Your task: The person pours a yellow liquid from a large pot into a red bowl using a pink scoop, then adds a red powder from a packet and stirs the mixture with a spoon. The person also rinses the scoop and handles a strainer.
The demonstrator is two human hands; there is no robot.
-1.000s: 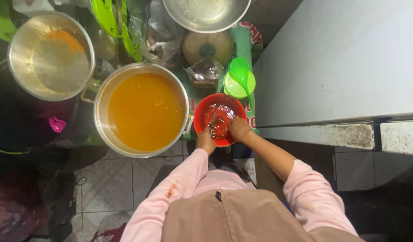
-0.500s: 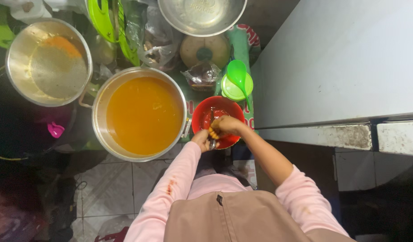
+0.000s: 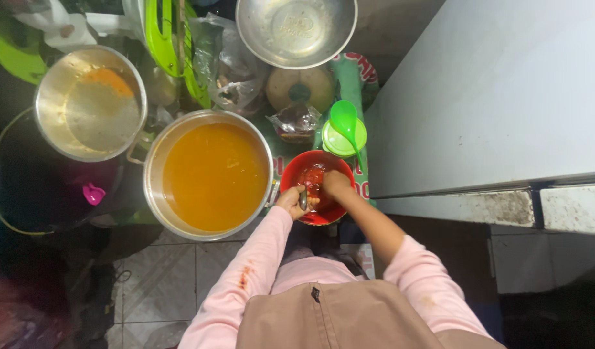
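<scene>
cramped cooking corner seen from above: tiled floor (image 3: 174, 271) below, a pale grey cabinet top (image 3: 491, 90) filling the right side. items, largest first: a large steel pot (image 3: 210, 174) full nearly to the brim with orange liquid, standing just left of the work; a second steel pot (image 3: 90, 103) further left, holding only a shallow layer with an orange patch at its far wall; an empty steel bowl (image 3: 296, 31) at the top; a red bowl (image 3: 315, 194) just right of the large pot, holding wet red paste or pulp, a fair amount of it left. left hand (image 3: 292, 201) curled on the near rim, gripping what looks like a metal spoon handle (image 3: 303, 199); right hand (image 3: 336, 184) with fingers bunched, pressed down into the red mass. a green lidded tub with a green ladle (image 3: 344, 126) touches the red bowl's far side. judged state: working of the pulp under way, nothing from this bowl visibly tipped into the orange pot yet.
</scene>
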